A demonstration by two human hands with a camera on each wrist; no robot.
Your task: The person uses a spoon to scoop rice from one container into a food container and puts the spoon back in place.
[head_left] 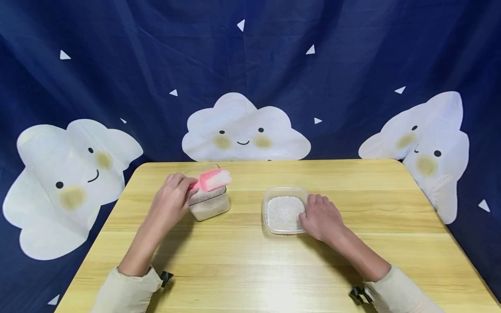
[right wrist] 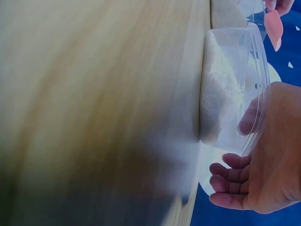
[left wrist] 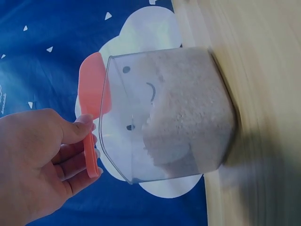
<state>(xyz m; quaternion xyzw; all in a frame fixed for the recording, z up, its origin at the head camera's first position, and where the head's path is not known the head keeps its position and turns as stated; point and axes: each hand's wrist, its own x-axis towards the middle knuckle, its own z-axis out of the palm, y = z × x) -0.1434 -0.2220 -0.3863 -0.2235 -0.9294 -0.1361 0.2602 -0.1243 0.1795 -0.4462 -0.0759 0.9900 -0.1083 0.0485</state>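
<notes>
My left hand pinches the handle of a pink scoop heaped with white, rice-like grains. The scoop is raised over a tall clear container, partly filled with the same kind of grains, as the left wrist view shows. Thumb inside and fingers outside, my right hand holds the right rim of a low, clear plastic box. White grains cover this box's bottom, and in the right wrist view they slope up against one side.
Both containers stand on a light wooden table, the tall one left of the low box with a gap between them. Behind the table hangs a dark blue curtain printed with smiling clouds. A dark strap part shows at the left sleeve.
</notes>
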